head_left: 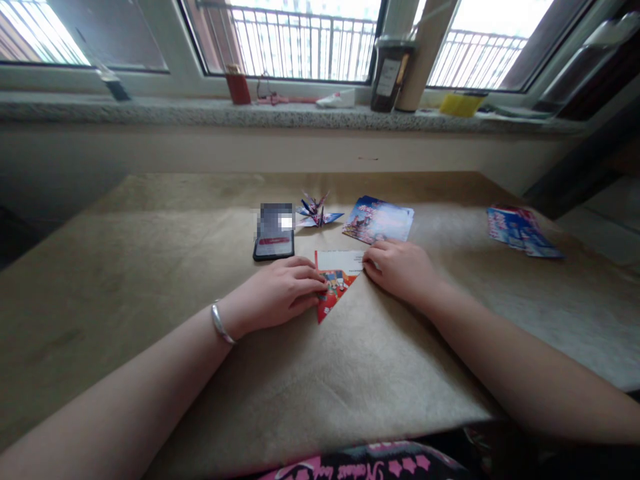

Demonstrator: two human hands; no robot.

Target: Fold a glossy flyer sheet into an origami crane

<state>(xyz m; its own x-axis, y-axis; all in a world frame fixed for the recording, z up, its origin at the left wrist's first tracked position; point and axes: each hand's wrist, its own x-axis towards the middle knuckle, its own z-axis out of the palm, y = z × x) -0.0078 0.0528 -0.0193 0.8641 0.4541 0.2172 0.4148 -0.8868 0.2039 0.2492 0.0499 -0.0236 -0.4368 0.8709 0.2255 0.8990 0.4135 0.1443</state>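
A sheet of origami paper [341, 261] lies on the table in front of me, partly folded. Its upper part shows a white printed back; the lower part is a red patterned triangle pointing down. My left hand [287, 293], with a silver bangle at the wrist, has its fingers close together on the paper's left edge, holding it. At the right corner, the curled fingers of my right hand [397, 267] pinch the paper. Just beyond stands a folded paper crane [320, 213], blue and purple. A phone [274, 240] lies left of the crane, its screen blurred.
A stack of blue printed paper [379, 219] lies behind my right hand. More printed sheets [524, 231] are spread at the table's right side. On the windowsill [175, 115] stand a red container [237, 87], a dark jar [389, 77] and a yellow item [461, 104].
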